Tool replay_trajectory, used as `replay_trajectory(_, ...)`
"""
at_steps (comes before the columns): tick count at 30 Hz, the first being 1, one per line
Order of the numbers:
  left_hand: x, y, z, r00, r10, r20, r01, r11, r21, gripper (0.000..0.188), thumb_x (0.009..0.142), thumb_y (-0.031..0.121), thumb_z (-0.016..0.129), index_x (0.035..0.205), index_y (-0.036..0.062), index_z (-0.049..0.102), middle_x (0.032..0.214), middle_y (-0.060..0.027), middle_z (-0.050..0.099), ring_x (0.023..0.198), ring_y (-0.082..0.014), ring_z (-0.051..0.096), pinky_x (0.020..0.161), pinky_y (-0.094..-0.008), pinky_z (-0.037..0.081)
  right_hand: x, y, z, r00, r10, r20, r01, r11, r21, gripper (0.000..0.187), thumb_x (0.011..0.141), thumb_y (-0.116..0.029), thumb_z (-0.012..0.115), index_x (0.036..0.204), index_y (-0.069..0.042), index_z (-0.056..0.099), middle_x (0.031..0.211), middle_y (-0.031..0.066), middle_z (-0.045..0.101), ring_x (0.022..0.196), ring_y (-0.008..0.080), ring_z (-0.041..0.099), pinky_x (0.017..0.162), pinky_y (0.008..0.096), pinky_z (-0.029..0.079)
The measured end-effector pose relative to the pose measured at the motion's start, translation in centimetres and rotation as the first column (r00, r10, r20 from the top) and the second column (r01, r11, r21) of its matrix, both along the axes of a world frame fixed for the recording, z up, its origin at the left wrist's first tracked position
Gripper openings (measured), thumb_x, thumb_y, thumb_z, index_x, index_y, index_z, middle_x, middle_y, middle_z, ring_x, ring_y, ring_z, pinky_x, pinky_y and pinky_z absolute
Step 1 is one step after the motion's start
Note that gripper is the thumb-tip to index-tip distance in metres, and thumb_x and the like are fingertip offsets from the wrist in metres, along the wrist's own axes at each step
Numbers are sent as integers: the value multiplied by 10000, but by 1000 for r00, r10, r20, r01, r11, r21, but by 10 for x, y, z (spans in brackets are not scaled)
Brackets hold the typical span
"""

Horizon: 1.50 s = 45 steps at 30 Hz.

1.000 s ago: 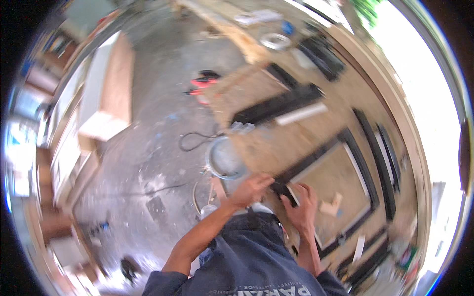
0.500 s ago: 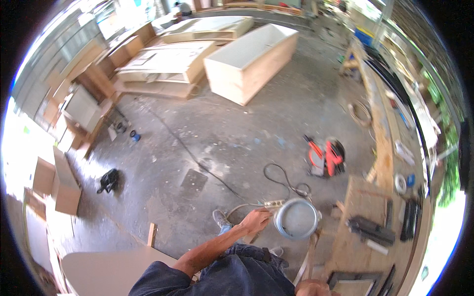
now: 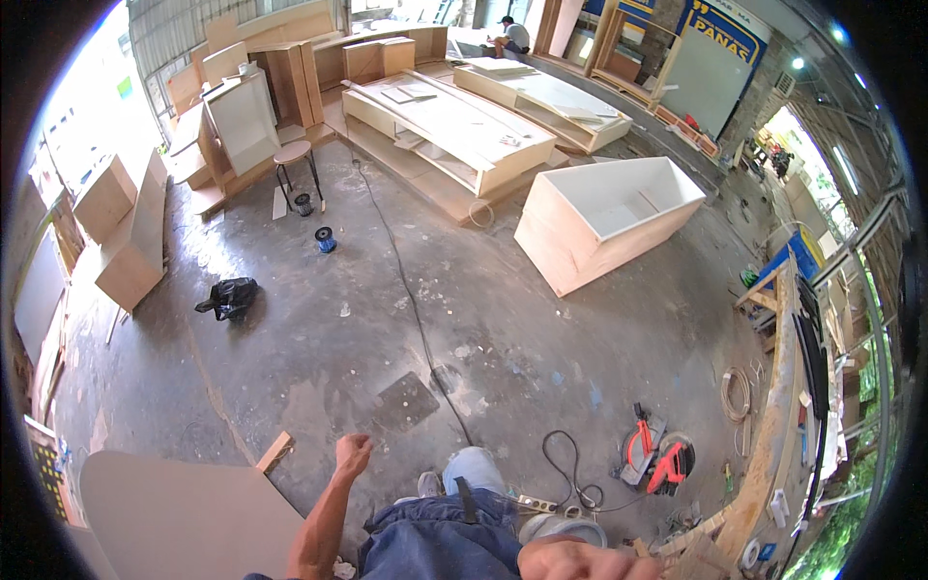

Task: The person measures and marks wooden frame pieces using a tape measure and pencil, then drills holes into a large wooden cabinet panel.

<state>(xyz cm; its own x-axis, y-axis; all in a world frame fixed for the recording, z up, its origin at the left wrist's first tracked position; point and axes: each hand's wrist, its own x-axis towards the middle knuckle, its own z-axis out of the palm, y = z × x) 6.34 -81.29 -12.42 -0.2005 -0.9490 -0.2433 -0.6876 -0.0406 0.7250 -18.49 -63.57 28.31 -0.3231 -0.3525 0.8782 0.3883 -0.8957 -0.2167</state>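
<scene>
My left hand (image 3: 354, 452) hangs over the concrete floor, left of my body. Its fingers are curled into a loose fist and nothing shows in them. Below it lies a large pale board (image 3: 184, 512) with a curved corner, and a short wooden piece (image 3: 275, 452) sticks out at its edge. My right hand (image 3: 592, 561) is at the lower edge, blurred and cut off, so its fingers cannot be read. It partly covers a grey round bucket (image 3: 586, 531). A power strip (image 3: 537, 504) lies just beyond the bucket.
A red circular saw (image 3: 657, 452) with a black cable stands on the right. A large open wooden box (image 3: 609, 227) and white-topped cabinets (image 3: 449, 121) are farther off. A black cable (image 3: 411, 300) crosses the floor. A black plastic bag (image 3: 230, 298) and a stool (image 3: 293, 155) are left.
My left hand has moved left, away from the bucket's rim. The view has tilted up and shows more of the far workshop. The bucket now sits lower, partly covered by my right hand.
</scene>
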Motion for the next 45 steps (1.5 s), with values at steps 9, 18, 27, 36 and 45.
replay_trajectory(9,65,-2,-86,962,246,117,-270,806,527,384,781,282,797,1041,-1,804,795,-155,774,708,-212,747,713,-354,589,-24,-195,-28,845,172,-506,-216,976,-28,295,1013,-271,651,900,-5,591,1251,102,574,954,332,649,762,526,620)
replay_trajectory(18,93,-130,-108,898,431,90,-415,759,501,294,818,210,772,987,-30,798,746,-109,737,657,-193,705,612,-326,561,-136,-388,-173,658,237,-715,442,647,621,240,827,-210,806,770,-40,646,917,117,691,872,289,674,784,400,526)
replay_trajectory(27,34,-273,-105,782,622,-43,-589,759,278,297,848,195,760,1003,-57,789,804,-120,748,730,-200,707,659,-340,561,-186,-521,-399,164,677,-717,772,364,521,307,844,-361,766,831,-55,747,866,152,742,831,329,729,762,432,567)
replay_trajectory(36,13,-404,-131,813,579,63,-553,734,395,470,859,441,723,981,-8,789,884,-224,768,914,-317,759,844,-402,563,-160,-584,-554,152,867,-474,923,47,382,356,801,-433,778,943,-107,810,938,157,776,911,337,746,828,448,570)
replay_trajectory(45,117,-650,-104,959,235,156,-278,885,374,418,801,370,729,952,-16,786,897,-263,751,900,-325,760,819,-418,564,-110,-745,-532,542,579,-609,826,-233,513,334,805,-401,794,938,-96,815,901,95,790,845,241,749,781,384,562)
